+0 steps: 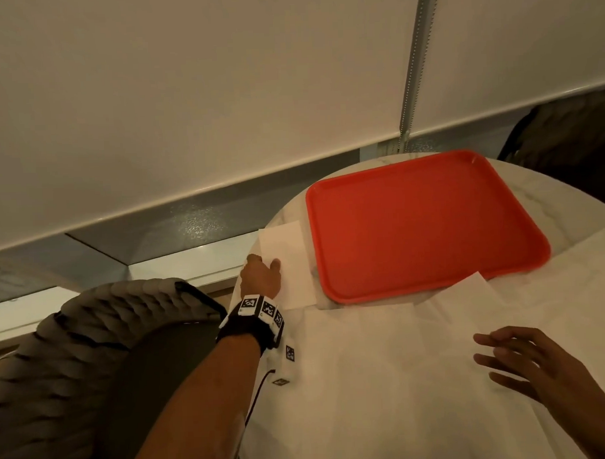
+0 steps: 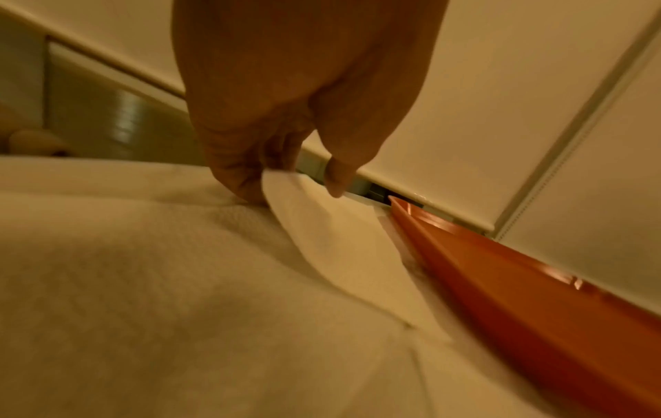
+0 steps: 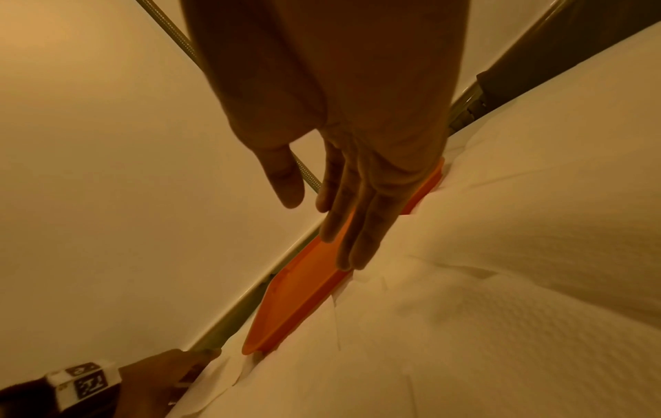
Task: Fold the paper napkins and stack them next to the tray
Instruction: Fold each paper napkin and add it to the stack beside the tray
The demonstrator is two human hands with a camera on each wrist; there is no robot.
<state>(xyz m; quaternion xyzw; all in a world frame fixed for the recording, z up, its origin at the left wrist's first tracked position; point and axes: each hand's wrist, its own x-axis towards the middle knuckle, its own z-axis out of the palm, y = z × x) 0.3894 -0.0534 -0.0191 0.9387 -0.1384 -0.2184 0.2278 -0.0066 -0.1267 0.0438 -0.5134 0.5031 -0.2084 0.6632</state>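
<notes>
A red tray (image 1: 424,225) (image 2: 500,277) (image 3: 296,297) lies on the round table. Just left of it sits a folded white napkin (image 1: 291,250) (image 2: 332,240). My left hand (image 1: 261,278) (image 2: 286,113) holds its near left edge, thumb on top and fingers curled at the edge, which is lifted a little. Large unfolded napkins (image 1: 385,381) (image 3: 500,311) cover the near part of the table, one corner overlapping the tray's front rim. My right hand (image 1: 532,369) (image 3: 357,183) hovers over them at the right, fingers straight and spread, holding nothing.
A woven grey chair (image 1: 75,357) stands close at the left, beside the table edge. Bare marble table (image 1: 561,206) shows right of the tray. A dark chair (image 1: 572,134) is at the back right. A roller blind with a bead chain (image 1: 412,64) hangs behind.
</notes>
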